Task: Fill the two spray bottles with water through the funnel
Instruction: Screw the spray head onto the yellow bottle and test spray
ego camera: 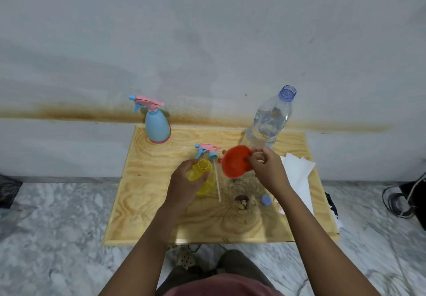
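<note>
Yellow spray bottle (201, 175), uncapped, is gripped at centre of surface (147, 194) by left hand (184, 185). Red funnel (235, 162) is pinched beside it by right hand (268, 168). Blue spray bottle (157, 126) is stood at back left.

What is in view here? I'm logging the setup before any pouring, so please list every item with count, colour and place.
Plastic spray bottle with trigger head on: 1, blue and pink, table's far left.
Open plastic spray bottle: 1, yellow, centre, in the left hand.
Detached trigger sprayer with dip tube: 1, blue and pink, lying beside the yellow bottle.
Plastic funnel: 1, red, centre, held tilted.
Clear plastic water bottle: 1, uncapped, far right.
Bottle cap: 1, blue, near right.
Paper sheets: white, right edge.
Wooden table: 1, light plywood.
Left hand: on the yellow bottle.
Right hand: on the funnel.
</note>
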Demonstrator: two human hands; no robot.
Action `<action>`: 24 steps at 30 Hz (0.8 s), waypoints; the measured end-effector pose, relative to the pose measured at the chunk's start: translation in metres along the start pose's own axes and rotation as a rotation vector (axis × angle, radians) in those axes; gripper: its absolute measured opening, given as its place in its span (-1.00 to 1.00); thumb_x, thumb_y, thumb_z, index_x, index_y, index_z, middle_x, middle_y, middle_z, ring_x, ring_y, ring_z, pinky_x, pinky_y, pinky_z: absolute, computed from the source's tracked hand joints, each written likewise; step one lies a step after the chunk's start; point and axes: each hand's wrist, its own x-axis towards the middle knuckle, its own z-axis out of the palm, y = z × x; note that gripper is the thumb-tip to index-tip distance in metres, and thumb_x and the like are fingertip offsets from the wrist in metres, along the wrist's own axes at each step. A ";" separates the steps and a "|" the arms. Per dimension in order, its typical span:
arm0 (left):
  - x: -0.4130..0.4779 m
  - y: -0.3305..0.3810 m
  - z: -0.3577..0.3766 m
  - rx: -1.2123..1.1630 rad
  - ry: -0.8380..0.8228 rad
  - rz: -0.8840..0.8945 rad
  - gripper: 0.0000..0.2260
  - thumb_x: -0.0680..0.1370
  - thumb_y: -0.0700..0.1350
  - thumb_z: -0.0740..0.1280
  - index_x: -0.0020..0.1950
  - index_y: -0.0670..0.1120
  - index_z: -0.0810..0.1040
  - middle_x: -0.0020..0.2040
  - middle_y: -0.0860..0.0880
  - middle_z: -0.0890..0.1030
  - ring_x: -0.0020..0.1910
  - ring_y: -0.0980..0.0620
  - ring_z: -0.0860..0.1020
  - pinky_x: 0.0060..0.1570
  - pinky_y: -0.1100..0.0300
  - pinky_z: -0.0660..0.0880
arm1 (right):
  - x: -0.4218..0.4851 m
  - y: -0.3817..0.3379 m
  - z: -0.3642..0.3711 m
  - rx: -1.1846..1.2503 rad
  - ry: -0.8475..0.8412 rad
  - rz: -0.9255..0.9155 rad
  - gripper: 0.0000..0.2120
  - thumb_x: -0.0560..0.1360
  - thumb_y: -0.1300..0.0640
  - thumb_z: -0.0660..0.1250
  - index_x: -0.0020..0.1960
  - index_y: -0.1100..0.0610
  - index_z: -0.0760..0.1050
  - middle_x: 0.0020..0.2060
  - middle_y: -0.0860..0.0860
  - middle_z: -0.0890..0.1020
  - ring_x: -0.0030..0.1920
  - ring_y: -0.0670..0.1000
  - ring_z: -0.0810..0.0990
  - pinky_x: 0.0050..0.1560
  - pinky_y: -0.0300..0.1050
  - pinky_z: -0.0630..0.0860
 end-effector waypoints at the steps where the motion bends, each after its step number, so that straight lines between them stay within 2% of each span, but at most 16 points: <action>1: 0.001 -0.001 0.001 0.005 0.002 -0.003 -0.59 0.44 0.05 0.51 0.26 0.06 0.54 0.15 0.16 0.56 0.18 0.20 0.46 -0.02 0.41 0.36 | -0.001 0.014 -0.002 -0.028 0.008 0.044 -0.87 0.54 0.20 0.35 -0.09 -0.02 0.50 -0.24 -0.01 0.64 -0.23 0.00 0.64 -0.31 -0.21 0.46; 5: 0.002 -0.003 0.002 0.000 0.016 -0.030 -0.56 0.43 0.06 0.52 0.28 0.05 0.54 0.20 0.13 0.57 0.19 0.19 0.45 0.01 0.33 0.39 | 0.004 0.062 0.003 -0.122 -0.004 0.202 -0.85 0.51 0.23 0.31 -0.13 -0.01 0.50 -0.31 -0.02 0.60 -0.22 0.06 0.60 -0.20 -0.03 0.55; 9: 0.004 -0.006 0.003 0.020 0.024 -0.026 -0.54 0.41 0.06 0.54 0.27 0.04 0.55 0.20 0.11 0.60 0.21 0.15 0.48 0.12 0.19 0.45 | 0.011 0.084 0.013 -0.172 -0.002 0.264 -0.86 0.47 0.23 0.31 -0.15 0.00 0.48 -0.23 -0.05 0.62 -0.13 0.05 0.61 -0.18 -0.11 0.50; 13: 0.004 -0.008 0.003 -0.025 0.014 -0.045 -0.58 0.41 0.04 0.55 0.23 0.04 0.58 0.17 0.12 0.62 0.24 0.09 0.51 0.20 0.07 0.49 | 0.018 0.099 0.018 -0.192 -0.030 0.276 -0.88 0.42 0.18 0.29 -0.13 -0.04 0.48 -0.17 -0.12 0.62 -0.07 -0.01 0.59 0.05 0.12 0.57; 16: 0.003 -0.007 0.003 -0.065 0.014 -0.068 -0.59 0.40 0.02 0.56 0.21 0.05 0.59 0.16 0.13 0.63 0.25 0.12 0.50 0.24 -0.03 0.50 | 0.021 0.103 0.020 -0.206 -0.042 0.288 -0.88 0.42 0.15 0.28 -0.13 -0.07 0.45 -0.16 -0.15 0.61 -0.06 -0.02 0.58 0.10 0.18 0.54; 20: 0.002 -0.006 0.004 -0.097 0.015 -0.080 -0.59 0.39 0.02 0.56 0.21 0.07 0.59 0.15 0.15 0.63 0.25 0.18 0.50 0.25 -0.01 0.51 | 0.024 0.108 0.019 -0.209 -0.063 0.289 -0.84 0.44 0.18 0.28 -0.09 -0.07 0.42 -0.13 -0.14 0.59 -0.05 -0.01 0.57 0.11 0.20 0.55; 22: 0.000 -0.004 0.004 -0.087 0.023 -0.075 -0.59 0.40 0.00 0.56 0.22 0.05 0.59 0.15 0.15 0.63 0.22 0.24 0.50 0.24 0.06 0.50 | 0.022 0.108 0.019 -0.220 -0.053 0.268 -0.85 0.47 0.11 0.31 0.00 -0.07 0.43 -0.06 -0.12 0.59 -0.01 -0.02 0.58 0.12 0.16 0.56; 24: -0.001 -0.002 0.005 -0.078 0.026 -0.066 -0.59 0.42 -0.02 0.55 0.23 0.02 0.58 0.14 0.15 0.62 0.16 0.37 0.49 0.19 0.16 0.49 | 0.017 0.103 0.020 -0.288 0.026 0.197 -0.79 0.49 0.03 0.32 0.12 -0.04 0.45 0.05 -0.08 0.59 0.06 0.00 0.59 0.10 0.10 0.57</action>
